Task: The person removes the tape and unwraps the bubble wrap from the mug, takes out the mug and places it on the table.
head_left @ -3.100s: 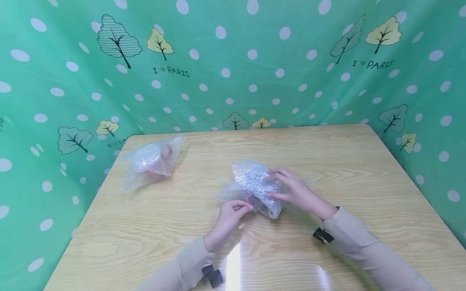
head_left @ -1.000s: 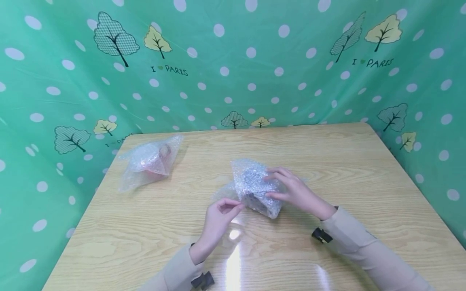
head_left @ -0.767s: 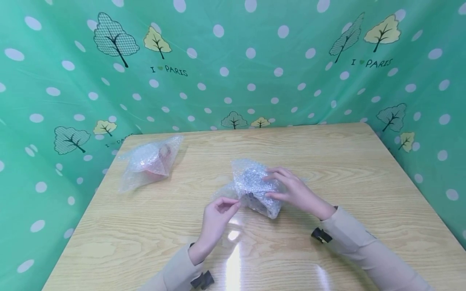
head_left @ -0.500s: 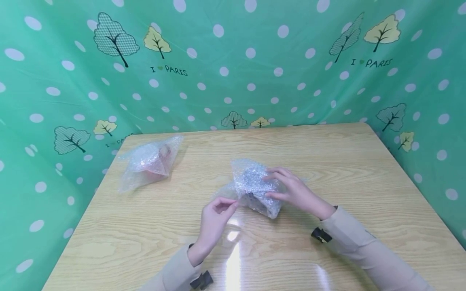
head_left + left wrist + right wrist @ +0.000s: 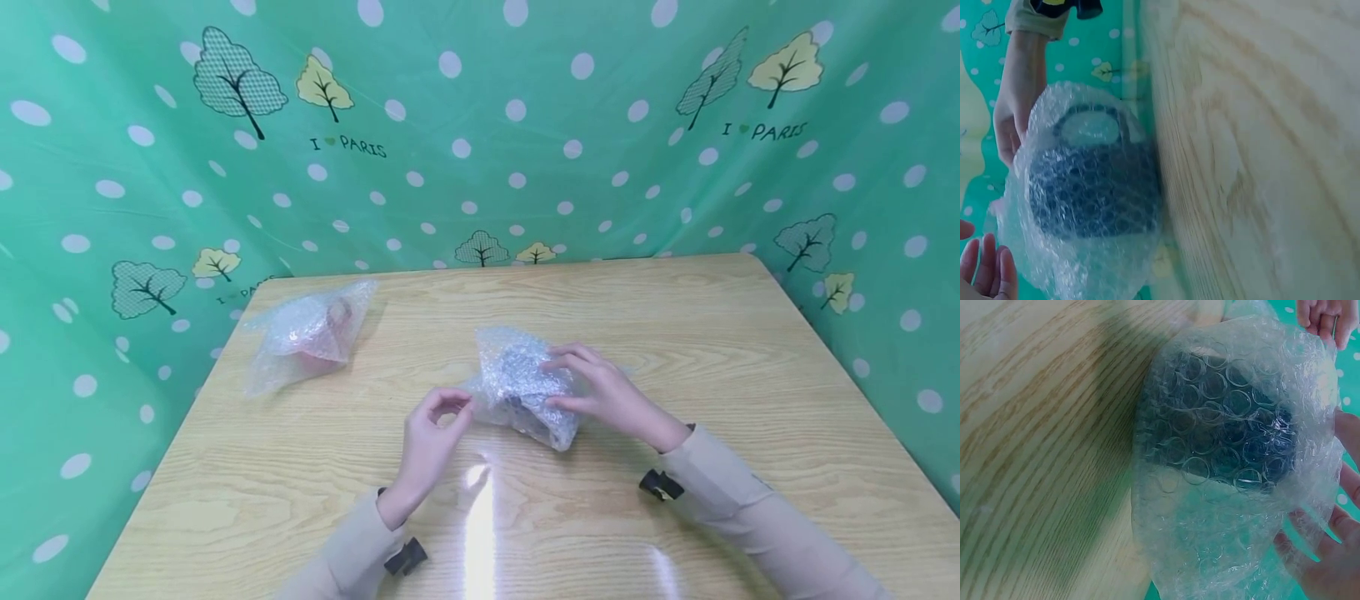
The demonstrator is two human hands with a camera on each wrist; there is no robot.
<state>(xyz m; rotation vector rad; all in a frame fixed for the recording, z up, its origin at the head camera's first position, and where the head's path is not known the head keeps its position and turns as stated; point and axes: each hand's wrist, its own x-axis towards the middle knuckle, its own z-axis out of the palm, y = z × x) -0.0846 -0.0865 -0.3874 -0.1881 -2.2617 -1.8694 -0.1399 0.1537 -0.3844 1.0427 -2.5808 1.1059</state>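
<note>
A dark mug (image 5: pixel 1094 187) lies inside a bubble wrap bundle (image 5: pixel 517 367) at the middle of the table. Its handle (image 5: pixel 1125 128) shows through the plastic in the left wrist view. At the bundle's left side, my left hand (image 5: pixel 431 442) pinches the edge of the wrap between thumb and fingertips. My right hand (image 5: pixel 603 396) holds the bundle from the right, fingers spread and curved over the wrap. The right wrist view shows the right fingers (image 5: pixel 1344 528) against the plastic, with the mug's dark body behind the bubbles.
Another bubble-wrapped thing (image 5: pixel 311 337), pinkish-red inside, lies at the table's back left. The wooden table (image 5: pixel 675 317) meets a green dotted cloth (image 5: pixel 420 208) at the back and sides.
My left hand has moved left and a little away from me, from the bundle's front to its left side, drawing the wrap's edge along. The right hand has stayed in place.
</note>
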